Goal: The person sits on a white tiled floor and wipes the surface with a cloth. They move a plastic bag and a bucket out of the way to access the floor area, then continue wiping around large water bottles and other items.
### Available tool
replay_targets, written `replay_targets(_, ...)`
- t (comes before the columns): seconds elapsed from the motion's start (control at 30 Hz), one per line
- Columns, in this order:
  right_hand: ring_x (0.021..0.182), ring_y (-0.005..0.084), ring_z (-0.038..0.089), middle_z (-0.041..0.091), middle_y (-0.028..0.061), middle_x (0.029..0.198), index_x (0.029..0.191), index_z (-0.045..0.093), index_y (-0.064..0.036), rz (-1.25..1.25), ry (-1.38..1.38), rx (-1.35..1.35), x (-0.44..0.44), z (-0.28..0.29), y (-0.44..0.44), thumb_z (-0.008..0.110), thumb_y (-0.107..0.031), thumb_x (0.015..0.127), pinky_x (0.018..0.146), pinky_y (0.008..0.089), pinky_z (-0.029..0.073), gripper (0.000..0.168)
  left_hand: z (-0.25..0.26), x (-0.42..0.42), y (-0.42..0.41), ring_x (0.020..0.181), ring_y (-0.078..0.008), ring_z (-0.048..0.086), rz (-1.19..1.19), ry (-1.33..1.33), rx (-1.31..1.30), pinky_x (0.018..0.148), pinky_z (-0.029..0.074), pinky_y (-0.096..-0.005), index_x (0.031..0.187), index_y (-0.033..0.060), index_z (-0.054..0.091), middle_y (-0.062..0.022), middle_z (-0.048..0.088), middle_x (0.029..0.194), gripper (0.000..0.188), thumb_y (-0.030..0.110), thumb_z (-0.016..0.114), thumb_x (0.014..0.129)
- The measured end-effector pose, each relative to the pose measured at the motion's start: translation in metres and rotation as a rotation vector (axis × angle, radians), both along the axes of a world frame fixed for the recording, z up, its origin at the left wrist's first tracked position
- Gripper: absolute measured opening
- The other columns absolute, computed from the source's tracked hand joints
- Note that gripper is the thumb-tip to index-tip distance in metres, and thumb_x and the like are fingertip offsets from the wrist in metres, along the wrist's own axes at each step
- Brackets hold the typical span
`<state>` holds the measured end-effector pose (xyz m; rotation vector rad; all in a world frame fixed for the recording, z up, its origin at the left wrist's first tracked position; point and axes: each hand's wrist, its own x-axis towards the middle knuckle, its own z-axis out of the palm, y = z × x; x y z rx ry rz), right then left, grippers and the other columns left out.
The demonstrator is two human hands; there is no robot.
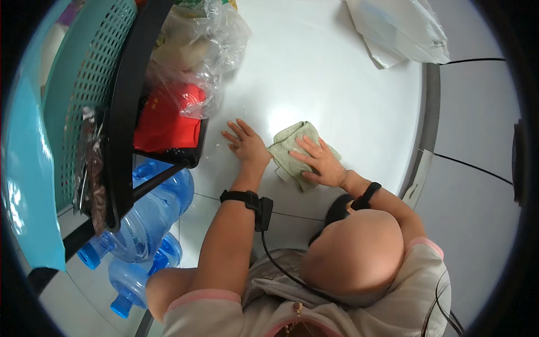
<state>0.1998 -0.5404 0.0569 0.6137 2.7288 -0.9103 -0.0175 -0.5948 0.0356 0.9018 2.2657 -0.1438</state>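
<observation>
My right hand [318, 164] lies flat with fingers spread on a light green cloth [290, 159], which rests folded and rumpled on the glossy white tile floor [353, 113]. A small white tag sticks out from the cloth's lower edge. Just left of the cloth, my left hand [248, 145] is spread out against the floor and holds nothing. Its wrist is close to a corner of the cloth. Black straps circle both wrists, and a box with a cable sits on the left one.
At left stands a black rack [132, 84] bearing a teal perforated basket [78, 97], a red bag [168, 122] and clear plastic bags [210, 50]. Large blue water jugs [143, 223] lie below it. A white plastic bag [400, 31] rests at the upper right, near the tiled wall [476, 122].
</observation>
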Motion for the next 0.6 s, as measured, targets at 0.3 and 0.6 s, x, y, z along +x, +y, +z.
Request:
replay_targets(0.3, 0.124, 0.0322, 0.048, 0.048, 0.0177, 0.136, 0.132, 0.049, -0.005, -0.920, 0.296, 0.305, 0.108, 0.026, 0.039, 0.057, -0.014, 0.089, 0.104, 0.0425, 0.037, 0.045, 0.003, 0.088, -0.017, 0.143, -0.0424, 0.000, -0.666, 0.013, 0.499, 0.112, 0.003, -0.0595, 0.151, 0.0174, 0.014, -0.0179, 0.003, 0.157, 0.084, 0.060, 0.048, 0.087)
replay_targets(0.6, 0.100, 0.0187, 0.059, 0.064, 0.0071, 0.109, 0.122, 0.057, 0.000, -1.459, 0.147, -0.877, 0.171, 0.074, -0.093, 0.056, -0.022, 0.093, 0.088, 0.0298, 0.045, 0.036, -0.026, 0.057, 0.035, 0.141, -0.0457, -0.007, -0.388, 0.088, 0.412, 0.110, 0.002, -0.0650, 0.151, 0.0266, 0.017, -0.0151, 0.000, 0.157, 0.074, 0.057, 0.046, 0.090)
